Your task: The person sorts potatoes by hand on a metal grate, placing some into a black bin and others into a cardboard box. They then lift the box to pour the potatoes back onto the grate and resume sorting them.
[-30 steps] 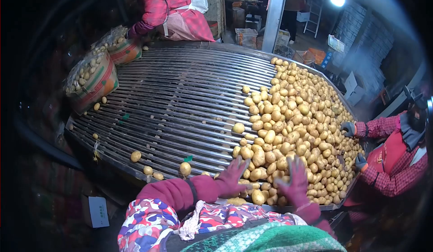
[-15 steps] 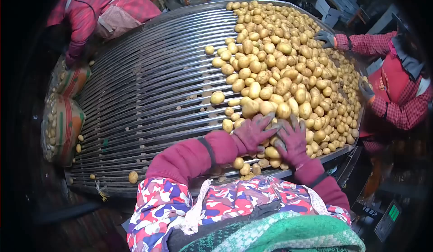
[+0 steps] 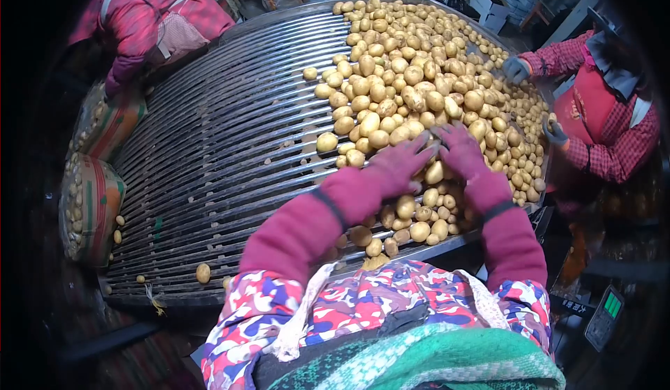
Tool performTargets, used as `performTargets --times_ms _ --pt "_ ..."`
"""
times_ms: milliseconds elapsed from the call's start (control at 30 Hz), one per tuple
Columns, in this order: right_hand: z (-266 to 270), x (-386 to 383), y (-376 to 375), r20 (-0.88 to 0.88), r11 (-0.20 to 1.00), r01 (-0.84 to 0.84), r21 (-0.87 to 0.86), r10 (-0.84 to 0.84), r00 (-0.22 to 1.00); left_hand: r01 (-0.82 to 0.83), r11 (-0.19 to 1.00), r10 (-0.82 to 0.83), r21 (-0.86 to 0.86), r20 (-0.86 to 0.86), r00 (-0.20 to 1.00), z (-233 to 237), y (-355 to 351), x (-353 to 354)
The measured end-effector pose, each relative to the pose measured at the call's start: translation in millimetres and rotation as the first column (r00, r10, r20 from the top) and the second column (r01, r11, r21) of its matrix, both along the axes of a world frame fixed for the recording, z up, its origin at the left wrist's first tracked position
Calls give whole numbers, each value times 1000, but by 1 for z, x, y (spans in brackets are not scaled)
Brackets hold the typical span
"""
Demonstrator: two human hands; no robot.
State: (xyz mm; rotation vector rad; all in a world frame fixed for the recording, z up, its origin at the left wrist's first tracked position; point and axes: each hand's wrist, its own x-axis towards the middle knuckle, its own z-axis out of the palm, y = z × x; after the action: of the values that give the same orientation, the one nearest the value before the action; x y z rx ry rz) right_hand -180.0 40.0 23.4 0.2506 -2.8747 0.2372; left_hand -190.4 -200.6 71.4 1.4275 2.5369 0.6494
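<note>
While the near sack (image 3: 103,205) and the far sack (image 3: 124,121) stood at the slatted table's (image 3: 230,132) left edge, both showing potatoes (image 3: 75,205) inside, a co-worker (image 3: 150,13) reached down to the far one. Across the right half, out to the right edge, spread the potato heap (image 3: 435,101), where the left hand (image 3: 403,161) lay with fingers parted and the right hand (image 3: 457,151) rested with fingers extended, their tips close together. Beyond the far edge, toward the right corner, sat an open white box (image 3: 490,10), its contents unclear.
</note>
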Motion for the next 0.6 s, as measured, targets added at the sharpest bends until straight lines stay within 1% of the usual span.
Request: performTargets --times_ms 33,67,100,133,167,200,233,267,300,333,400,433,467,500,533,567,600 --pt "26 23 -22 -15 999 48 6 -48 999 35 995 -29 96 -67 997 4 -25 9" --pt "42 43 -41 -64 998 4 -59 -8 998 10 990 -2 139 -61 998 10 -54 21" --pt "60 65 -62 -210 951 -265 -158 230 950 18 982 -5 189 -70 998 11 -87 30" --pt "77 89 -85 32 905 -318 -283 340 940 -66 989 75 133 -64 995 12 -120 42" --pt "76 114 -105 146 896 -382 -227 420 896 -148 986 153 78 -61 986 11 -152 53" --pt "73 127 -120 250 830 -490 -266 550 797 -226 972 230 66 -57 972 1 -184 59" --pt "49 134 -128 317 781 -602 -164 620 718 -352 935 349 -24 -84 933 -4 -212 66" --pt "25 139 -129 233 780 -603 -164 625 745 -470 882 464 -38 -110 879 -8 -240 69" --pt "29 135 -124 262 797 -588 -138 602 755 -568 821 559 -58 -123 820 -11 -259 74" --pt "34 116 -119 268 783 -612 -108 616 741 -695 715 680 -72 -158 716 -10 -287 80" --pt "18 84 -101 174 858 -513 -22 509 843 -794 607 773 35 -259 579 -15 -330 92" --pt "36 68 -98 208 851 -507 135 476 854 -854 519 824 -26 -252 508 -5 -342 97" --pt "8 47 -90 -61 880 -451 148 464 884 -900 425 865 -93 -252 435 4 -355 100" --pt "21 27 -94 -71 889 -450 88 456 887 -926 365 883 -101 -279 378 19 -365 105" --pt "40 13 -99 -61 904 -426 29 427 902 -938 328 891 -115 -293 348 30 -374 109" --pt "43 -3 -110 -77 889 -456 42 457 886 -950 297 903 -94 -296 311 35 -382 110" --pt "48 -16 -127 -142 883 -469 5 465 874 -966 251 908 -61 -332 257 41 -395 110"
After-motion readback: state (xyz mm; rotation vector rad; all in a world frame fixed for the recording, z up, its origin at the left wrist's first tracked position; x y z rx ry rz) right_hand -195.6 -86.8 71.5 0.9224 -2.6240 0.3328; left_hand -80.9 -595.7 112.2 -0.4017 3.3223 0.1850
